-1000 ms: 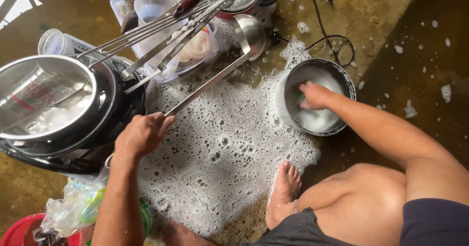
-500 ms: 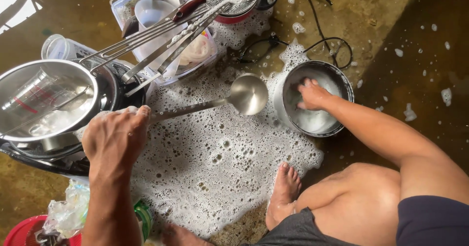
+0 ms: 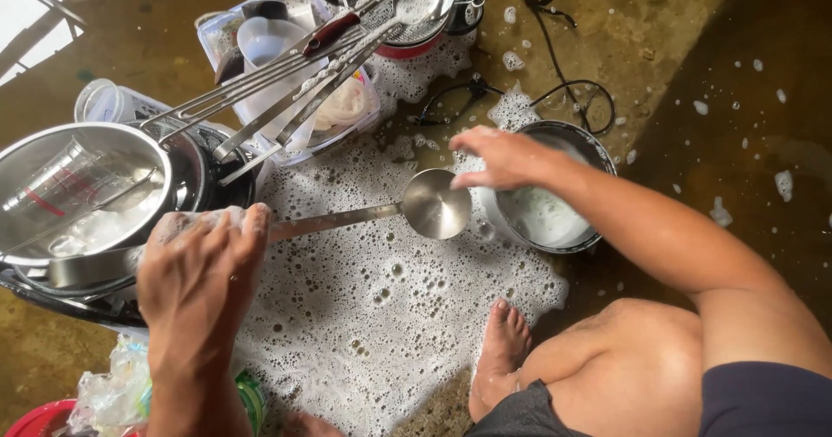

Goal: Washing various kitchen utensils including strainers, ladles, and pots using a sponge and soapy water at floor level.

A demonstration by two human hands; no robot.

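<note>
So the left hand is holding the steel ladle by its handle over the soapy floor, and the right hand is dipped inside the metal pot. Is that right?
Not quite. In the head view the right hand is out of the metal pot, spread above its rim beside the ladle. The left hand does hold the ladle's handle over the soapy floor.

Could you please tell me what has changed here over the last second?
The left hand pulled the ladle off the pile of utensils and holds it over the foam. The right hand lifted out of the soapy bowl toward the ladle's cup. Pots and bowl stayed put.
</note>
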